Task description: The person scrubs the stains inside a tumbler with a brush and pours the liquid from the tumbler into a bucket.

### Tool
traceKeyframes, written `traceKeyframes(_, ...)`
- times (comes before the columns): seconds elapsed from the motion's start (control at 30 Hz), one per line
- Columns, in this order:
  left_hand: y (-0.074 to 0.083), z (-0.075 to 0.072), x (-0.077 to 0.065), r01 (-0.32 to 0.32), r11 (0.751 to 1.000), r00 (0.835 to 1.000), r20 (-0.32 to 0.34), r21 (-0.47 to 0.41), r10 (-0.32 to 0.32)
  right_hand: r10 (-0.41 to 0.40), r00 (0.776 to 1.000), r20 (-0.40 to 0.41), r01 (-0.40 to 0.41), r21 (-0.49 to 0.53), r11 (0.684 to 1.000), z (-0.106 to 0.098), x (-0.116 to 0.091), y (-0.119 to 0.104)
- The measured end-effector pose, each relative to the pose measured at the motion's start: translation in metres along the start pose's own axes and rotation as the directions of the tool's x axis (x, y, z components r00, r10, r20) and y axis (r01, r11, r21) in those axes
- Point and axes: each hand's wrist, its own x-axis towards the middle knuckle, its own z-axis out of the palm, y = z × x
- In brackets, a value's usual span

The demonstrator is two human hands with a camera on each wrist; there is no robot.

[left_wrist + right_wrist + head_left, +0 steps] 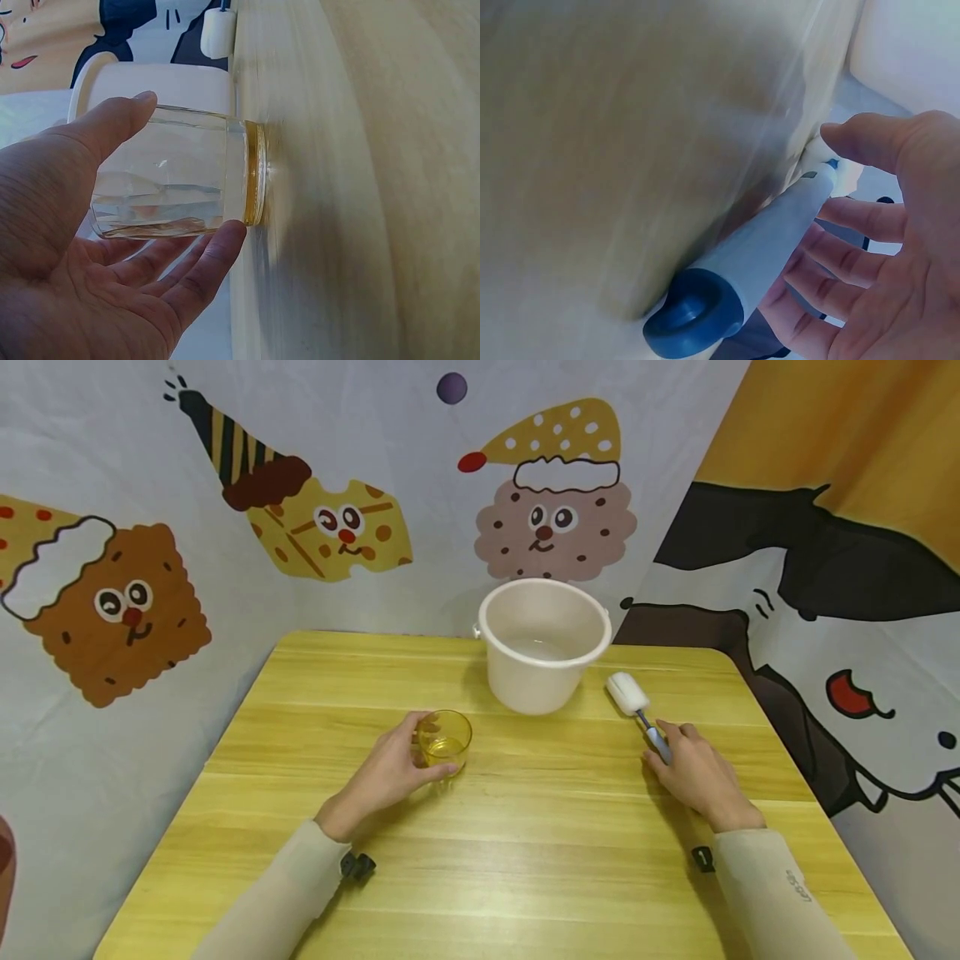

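On a wood-grain tabletop, an amber glass stands upright in the left hand, whose thumb and fingers curl around opposite sides of its wall. To its right lies a white-headed brush; the right hand is spread about the handle, thumb apart from the fingers, and firm contact cannot be confirmed. A white bucket stands farther back, between the two.

Likely faults: (a) Slipping of the glass. The wall looks smooth and the hold appears to rely on the fingertips, so a loose grip could let it slide or tip; whether it contains liquid cannot be told. (b) Rolling of the brush. The handle looks rounded, and a nudge from one side alone could turn it away. (c) Pivoting of the brush. Were it lifted near the blue end cap, the head might dip or knock the nearby bucket. (d) Collision. Glass carried low toward the bucket could strike its wall and chip.
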Motion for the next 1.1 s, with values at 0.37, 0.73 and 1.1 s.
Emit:
traceKeyframes(0.37,-0.0002,-0.0003,0.0003,0.013,1.000,1.000,0.003,-0.002,-0.013,0.008,1.000,0.006,-0.008,-0.011,1.000,0.0017,0.0029,0.0019)
traceKeyframes(0.73,-0.0005,-0.0011,0.0007,0.002,1.000,1.000,0.008,-0.015,-0.002,-0.029,0.999,-0.029,0.029,-0.016,0.999,0.0020,0.0050,0.0016)
traceKeyframes(1.1,-0.0004,-0.0005,0.0007,0.009,1.000,1.000,0.013,-0.022,-0.009,-0.025,0.999,-0.029,0.025,-0.014,1.000,0.0023,0.0037,0.0012)
